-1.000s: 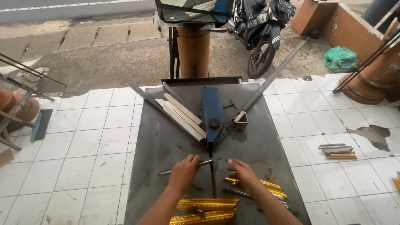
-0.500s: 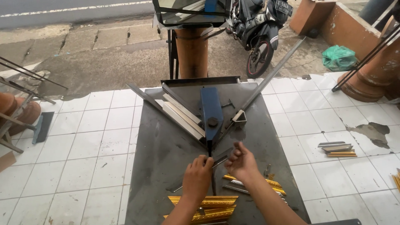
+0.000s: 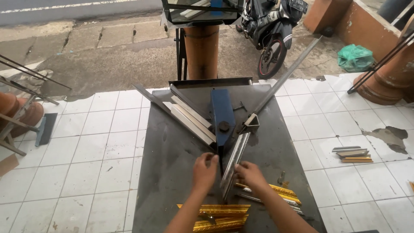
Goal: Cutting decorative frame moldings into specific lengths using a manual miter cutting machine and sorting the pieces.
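Moulding strip (image 3: 235, 160), long, thin and stiff-looking, lies on the dark counter (image 3: 172, 142) beside the blue cutter (image 3: 222, 118). Right hand (image 3: 250, 174) pinches its near end; left hand (image 3: 204, 171) rests curled alongside, apparently empty. Likely light; best held near that end.

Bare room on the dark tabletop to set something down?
Free: left strip of the tabletop, between its left edge and the left hand; also right of the silver moulding. Crowded: the blue cutter, right hand, gold mouldings at the near edge.

Head cam looks down, close, over metal table (image 3: 172, 172).
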